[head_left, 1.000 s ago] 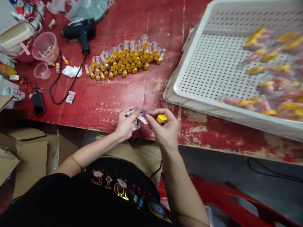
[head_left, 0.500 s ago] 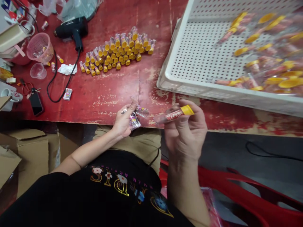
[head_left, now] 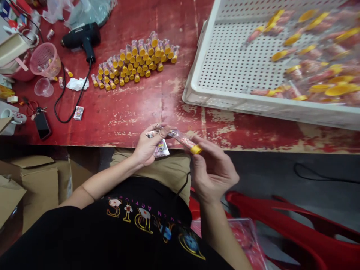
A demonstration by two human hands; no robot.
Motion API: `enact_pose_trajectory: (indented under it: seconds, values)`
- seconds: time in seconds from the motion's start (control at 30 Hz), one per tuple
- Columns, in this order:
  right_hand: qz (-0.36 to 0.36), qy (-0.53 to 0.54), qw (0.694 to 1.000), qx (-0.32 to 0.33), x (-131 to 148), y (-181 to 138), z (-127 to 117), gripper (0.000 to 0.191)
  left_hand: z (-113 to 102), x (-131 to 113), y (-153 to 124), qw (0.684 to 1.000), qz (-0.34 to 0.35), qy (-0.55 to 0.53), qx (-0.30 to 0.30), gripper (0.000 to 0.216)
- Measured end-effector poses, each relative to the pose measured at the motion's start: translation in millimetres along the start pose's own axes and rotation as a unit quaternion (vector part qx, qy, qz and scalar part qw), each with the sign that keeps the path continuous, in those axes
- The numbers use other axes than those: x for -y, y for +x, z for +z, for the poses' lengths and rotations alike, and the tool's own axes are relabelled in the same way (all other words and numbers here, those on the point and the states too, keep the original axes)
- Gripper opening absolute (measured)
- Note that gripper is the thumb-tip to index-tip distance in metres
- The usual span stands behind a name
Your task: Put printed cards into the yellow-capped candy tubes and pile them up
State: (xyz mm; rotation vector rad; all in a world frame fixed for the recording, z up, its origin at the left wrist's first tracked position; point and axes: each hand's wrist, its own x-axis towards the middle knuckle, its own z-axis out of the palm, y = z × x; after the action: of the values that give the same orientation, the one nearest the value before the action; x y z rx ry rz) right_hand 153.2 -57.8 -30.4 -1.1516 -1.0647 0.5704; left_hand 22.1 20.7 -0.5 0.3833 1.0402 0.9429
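My right grip [head_left: 216,170] is closed to a narrow gap, thumb on one side and fingers on the other, about the yellow cap [head_left: 196,149] of a clear tube [head_left: 185,141]. The tube slants between my two hands, cap toward me, its other end at the thumb and fingertips of my left grip [head_left: 145,148]. That one is pinched tight and holds flat printed labels [head_left: 161,149], which stick out below my thumb. Whether my left fingertips press the tube itself or only the film at its end, I cannot tell. My right forearm comes up steeply from the lower right, fingers pointing inward; my left comes in from the lower left at a gentler slant, thumb on top. Both grips are at the near edge of the desk [head_left: 135,108].

Ahead and to the left of my grips lies a pile of capped tubes [head_left: 135,62], with a heat gun [head_left: 84,37] farther left. Ahead and to the right of my right grip, a white tray [head_left: 225,65] holds more tubes.
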Motion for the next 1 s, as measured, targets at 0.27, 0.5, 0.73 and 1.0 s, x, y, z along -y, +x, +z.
enact_pose_trajectory:
  seconds: [0.27, 0.5, 0.73, 1.0]
  values:
    - [-0.083, -0.11, 0.981, 0.136, -1.0, -7.0, -16.2, 0.047, -12.1, 5.2, 3.4, 0.997, -0.036, 0.034, 0.053, 0.063]
    - [0.003, -0.086, 0.995, 0.043, -13.0, -19.1, 1.6, 0.056, -8.4, 14.0, -5.3, 0.994, -0.078, 0.042, 0.061, 0.058]
    - [-0.053, -0.121, 0.991, -0.022, -22.7, 0.7, 17.9, 0.034, -8.5, 14.4, -6.9, 0.996, -0.06, 0.038, 0.044, 0.069]
    - [0.02, -0.079, 0.997, -0.001, -49.6, 27.9, 47.2, 0.018, -19.3, 6.8, 31.9, 0.999, -0.025, -0.014, 0.015, 0.051]
